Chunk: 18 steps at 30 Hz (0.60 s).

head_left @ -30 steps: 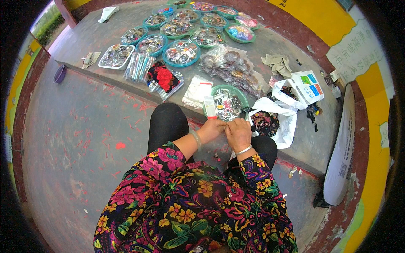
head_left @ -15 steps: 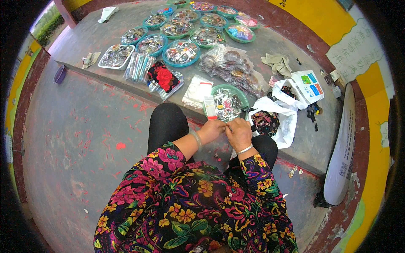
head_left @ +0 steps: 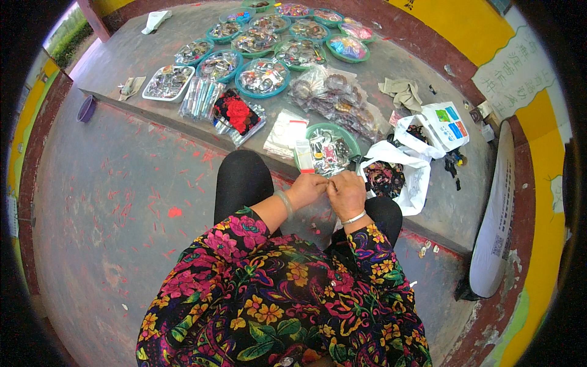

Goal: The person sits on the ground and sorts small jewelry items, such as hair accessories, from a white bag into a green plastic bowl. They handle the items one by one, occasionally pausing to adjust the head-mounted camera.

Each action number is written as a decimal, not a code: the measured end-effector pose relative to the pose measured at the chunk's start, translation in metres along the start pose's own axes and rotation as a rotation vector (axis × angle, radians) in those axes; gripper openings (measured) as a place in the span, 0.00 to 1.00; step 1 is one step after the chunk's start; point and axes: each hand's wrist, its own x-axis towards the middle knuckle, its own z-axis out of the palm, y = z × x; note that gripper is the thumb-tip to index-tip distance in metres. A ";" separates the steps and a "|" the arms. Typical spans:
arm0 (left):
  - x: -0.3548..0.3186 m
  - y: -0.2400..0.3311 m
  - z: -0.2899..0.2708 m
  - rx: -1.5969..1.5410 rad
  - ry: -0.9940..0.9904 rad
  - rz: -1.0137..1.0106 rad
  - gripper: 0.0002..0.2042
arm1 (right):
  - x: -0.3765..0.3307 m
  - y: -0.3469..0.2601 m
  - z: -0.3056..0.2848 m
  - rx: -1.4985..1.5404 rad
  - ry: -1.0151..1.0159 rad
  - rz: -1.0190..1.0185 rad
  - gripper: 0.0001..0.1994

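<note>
My left hand [head_left: 307,189] and my right hand [head_left: 347,193] meet just in front of a green basin [head_left: 353,145]. The fingertips of both are pinched together, thumbs close to each other; whatever lies between them is too small to make out. Right beyond my left fingers, a small clear bag with a red edge [head_left: 304,157] overlaps the basin's left rim. I cannot tell whether the fingers touch it. Small packaged items [head_left: 330,151] fill the basin. Beside it on the left lies a stack of clear bags [head_left: 286,133].
Several round basins of small goods [head_left: 263,77] crowd the raised concrete ledge, with a white tray [head_left: 185,90] at their left. Bagged brown items [head_left: 342,101] lie behind the green basin. To the right stands a white plastic bag [head_left: 418,183] holding dark flowered cloth. A purple basin [head_left: 87,108] is far left.
Both hands stay in place with only a slight shift of the fingers. The small bag with the red edge and the goods around have not visibly moved.
</note>
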 end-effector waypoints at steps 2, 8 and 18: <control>0.000 0.007 -0.003 -0.040 0.012 -0.048 0.08 | 0.000 0.003 0.002 0.067 0.032 0.059 0.03; 0.006 -0.002 -0.004 -0.378 0.008 -0.220 0.09 | -0.007 0.027 0.017 0.558 0.049 0.499 0.01; 0.007 0.003 -0.012 -0.941 0.011 -0.385 0.10 | -0.006 0.043 -0.006 1.052 0.202 0.838 0.04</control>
